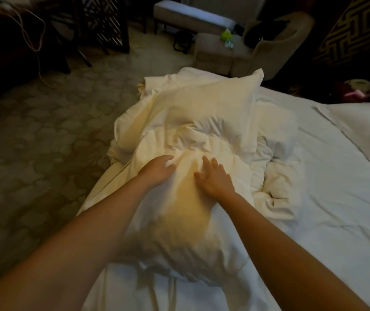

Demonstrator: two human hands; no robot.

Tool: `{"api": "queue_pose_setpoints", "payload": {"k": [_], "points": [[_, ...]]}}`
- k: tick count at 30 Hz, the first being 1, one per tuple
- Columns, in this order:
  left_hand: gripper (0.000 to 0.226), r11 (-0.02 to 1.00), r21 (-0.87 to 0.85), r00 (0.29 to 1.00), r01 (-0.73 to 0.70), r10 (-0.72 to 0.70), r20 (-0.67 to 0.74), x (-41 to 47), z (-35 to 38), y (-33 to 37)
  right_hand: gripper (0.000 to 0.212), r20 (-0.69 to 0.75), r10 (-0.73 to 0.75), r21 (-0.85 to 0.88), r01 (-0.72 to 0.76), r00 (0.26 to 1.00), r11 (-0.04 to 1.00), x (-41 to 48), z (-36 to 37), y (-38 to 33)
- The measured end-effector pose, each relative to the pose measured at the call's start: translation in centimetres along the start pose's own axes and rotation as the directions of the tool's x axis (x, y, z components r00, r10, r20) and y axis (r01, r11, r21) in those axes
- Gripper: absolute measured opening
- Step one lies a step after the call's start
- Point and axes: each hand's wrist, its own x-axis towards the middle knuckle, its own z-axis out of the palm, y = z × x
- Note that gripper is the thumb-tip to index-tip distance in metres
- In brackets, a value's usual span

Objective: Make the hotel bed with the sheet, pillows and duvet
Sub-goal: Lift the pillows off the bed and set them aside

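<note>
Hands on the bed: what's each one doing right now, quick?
Left hand: fingers curled into the pillow, gripping its fabric.
Right hand: open, fingers straight, resting flat on the pillow.

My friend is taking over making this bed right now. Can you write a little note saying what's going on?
Hands: the left hand has its fingers curled into the near pillow. The right hand lies flat on the same pillow, fingers straight.
Things: that pillow sits on a heap at the bed's left edge, with a second pillow behind it and crumpled bedding, probably the duvet, beside it.
Done: the sheet looks spread over the mattress.
Left: place the pillows, then spread the duvet.
</note>
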Motion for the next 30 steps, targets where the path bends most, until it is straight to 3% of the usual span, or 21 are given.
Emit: {"api": "queue_pose_setpoints", "payload": {"k": [5,8,17,21,26,30], "points": [[0.042,0.975,-0.219,0.984,-0.032,-0.007,-0.176,-8.2,-0.3,1.5,0.058,-0.031,-0.087,0.334,0.093,0.996,0.938,-6.5,-0.7,-2.4],[0.036,0.912,-0.409,0.964,-0.025,-0.086,-0.250,-12.4,-0.4,1.2,0.052,-0.049,-0.115,0.474,0.124,0.992,0.872,-10.1,-0.5,-3.8],[0.030,0.762,-0.646,0.890,-0.045,-0.263,-0.371,-23.6,-4.7,-1.8,0.046,-0.202,-0.271,0.543,0.338,0.941,0.768,-17.3,1.6,-11.2],[0.023,0.701,-0.704,0.812,-0.114,-0.342,-0.472,-28.1,-10.7,-7.1,0.043,-0.151,-0.429,0.568,0.433,0.891,0.700,-19.7,3.9,-19.8],[0.015,0.708,-0.692,0.806,-0.141,-0.324,-0.496,-29.1,-12.1,-8.3,0.043,-0.182,-0.453,0.601,0.464,0.872,0.651,-19.7,4.7,-22.1],[0.014,0.705,-0.692,0.766,-0.157,-0.355,-0.536,-31.0,-19.5,-14.0,0.042,-0.177,-0.508,0.626,0.494,0.843,0.603,-19.6,7.6,-31.0]]}}
